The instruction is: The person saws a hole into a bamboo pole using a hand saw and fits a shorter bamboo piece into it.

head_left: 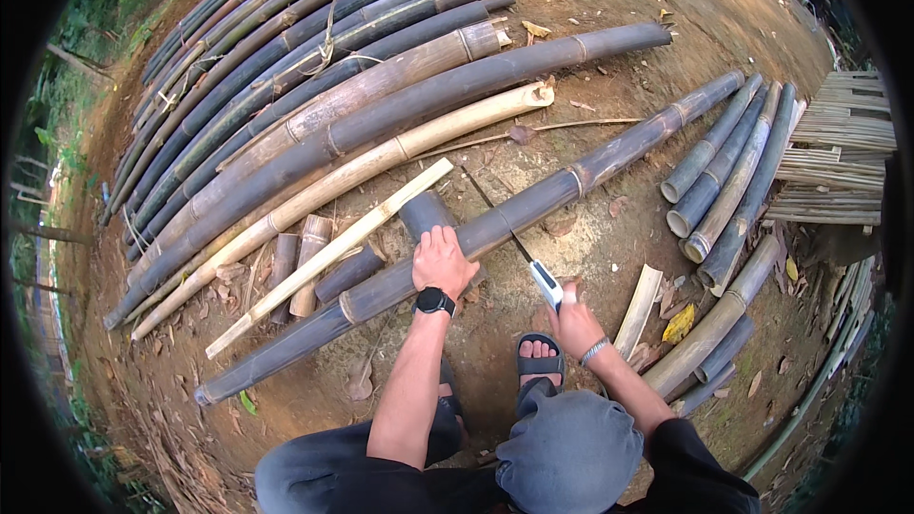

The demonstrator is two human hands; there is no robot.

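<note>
A long dark bamboo pole [600, 169] lies slantwise across the ground before me, propped on a short bamboo piece [426, 214]. My left hand [443, 259] presses down on the pole from above, fingers laid over its top; a black watch is on that wrist. Just to the right, a hand saw [545, 281] with a white and dark handle crosses the pole. Its thin blade meets the bamboo and sticks out on the far side. My right hand [575, 326] is closed round the saw's handle. Pale sawdust [495, 176] covers the soil beyond the pole.
A large stack of bamboo poles [314, 48] fills the far left. A split pale strip [333, 257] and short offcuts [312, 265] lie left of my hand. Cut bamboo lengths [714, 167] and slatted bamboo panels [833, 148] are at right. My sandalled foot [540, 358] is close to the saw.
</note>
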